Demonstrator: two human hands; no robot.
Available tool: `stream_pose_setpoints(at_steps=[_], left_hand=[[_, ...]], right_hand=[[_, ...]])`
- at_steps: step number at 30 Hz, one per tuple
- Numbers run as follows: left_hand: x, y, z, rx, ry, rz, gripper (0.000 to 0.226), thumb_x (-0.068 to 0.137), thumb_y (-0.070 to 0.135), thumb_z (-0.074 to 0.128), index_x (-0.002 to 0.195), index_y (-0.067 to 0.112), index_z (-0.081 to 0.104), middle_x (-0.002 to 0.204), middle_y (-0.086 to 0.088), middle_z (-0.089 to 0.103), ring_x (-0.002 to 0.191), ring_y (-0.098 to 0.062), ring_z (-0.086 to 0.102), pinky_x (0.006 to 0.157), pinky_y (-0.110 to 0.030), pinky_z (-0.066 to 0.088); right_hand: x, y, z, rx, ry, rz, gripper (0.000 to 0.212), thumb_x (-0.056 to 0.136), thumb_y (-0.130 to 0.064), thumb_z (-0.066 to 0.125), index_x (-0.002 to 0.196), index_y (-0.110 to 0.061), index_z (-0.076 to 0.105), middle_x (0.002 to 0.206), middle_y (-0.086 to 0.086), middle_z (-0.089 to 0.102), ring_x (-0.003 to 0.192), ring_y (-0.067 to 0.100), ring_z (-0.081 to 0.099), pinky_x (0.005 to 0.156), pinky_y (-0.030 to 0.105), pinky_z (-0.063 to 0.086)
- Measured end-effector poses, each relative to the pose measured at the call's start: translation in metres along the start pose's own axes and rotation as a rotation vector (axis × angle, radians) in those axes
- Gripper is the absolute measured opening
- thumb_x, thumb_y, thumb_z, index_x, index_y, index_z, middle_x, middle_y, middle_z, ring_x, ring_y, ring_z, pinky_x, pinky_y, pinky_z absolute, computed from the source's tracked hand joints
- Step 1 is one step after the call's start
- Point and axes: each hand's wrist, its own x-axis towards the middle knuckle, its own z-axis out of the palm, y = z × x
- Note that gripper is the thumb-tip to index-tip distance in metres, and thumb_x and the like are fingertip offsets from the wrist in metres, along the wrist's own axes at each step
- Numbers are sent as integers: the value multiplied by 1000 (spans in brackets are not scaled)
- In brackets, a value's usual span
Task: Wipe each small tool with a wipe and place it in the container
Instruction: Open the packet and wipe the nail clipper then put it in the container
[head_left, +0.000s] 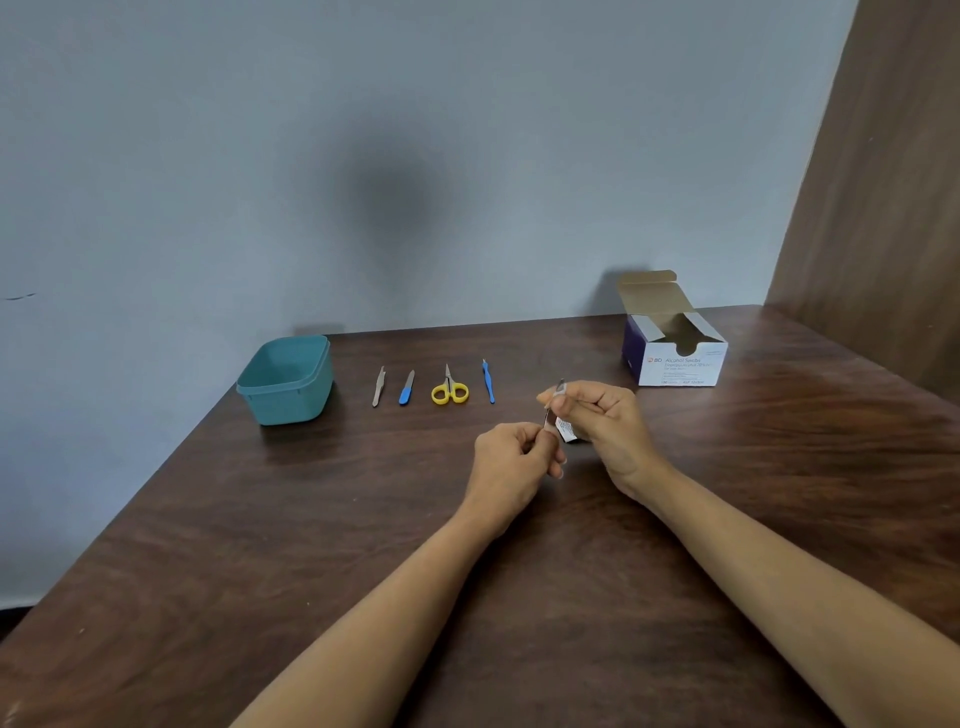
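View from the head camera. I am gripping the lower end of a slim grey metal tool (549, 417) in my left hand (511, 457), fingers curled round it. My right hand (605, 421) is pinching the tool's upper end between thumb and forefinger. I cannot tell whether a wipe is lying under those fingertips.

The tool is standing tilted above the dark wooden bench (363, 519), well to the right of the teal square plastic container (291, 405). A small printed sachet (565, 430) is showing just beneath my right hand.

Lying in a row to the right of the container, nearest first, are:
- steel tweezers (378, 387)
- a blue-handled file (407, 388)
- yellow-handled scissors (450, 389)
- a thin blue pick (488, 382)

Farthest right of the container, an opened white-and-purple cardboard box of alcohol swabs (675, 361) is sitting against the wall.
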Motion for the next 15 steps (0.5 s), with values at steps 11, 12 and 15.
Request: stream_pose_setpoints(at_steps=[11,12,15], left_hand=[[1,-1,1,43,-22,-15,32,96,23,50,74,9,71,58,4,64,56,-2,53,56,-14,42],[1,-1,1,47,-21,-16,33,96,23,50,75,9,71,59,3,64,57,-2,53,56,-14,42],[2,-1,2,60,-16,-21,32,96,22,51,75,7,71,59,3,65,56,-1,54,56,-13,43]], right_hand=[[-3,-10,3,126,107,71,14,80,2,69,69,-6,64,52,-8,63,47,-1,54,52,9,41],[-4,-11,4,114,108,61,13,82,-1,68,71,-5,64,50,-10,60,45,-1,51,50,8,39],[-4,-10,3,84,114,42,7,86,-6,64,82,-2,69,56,-11,64,49,-3,53,53,8,39]])
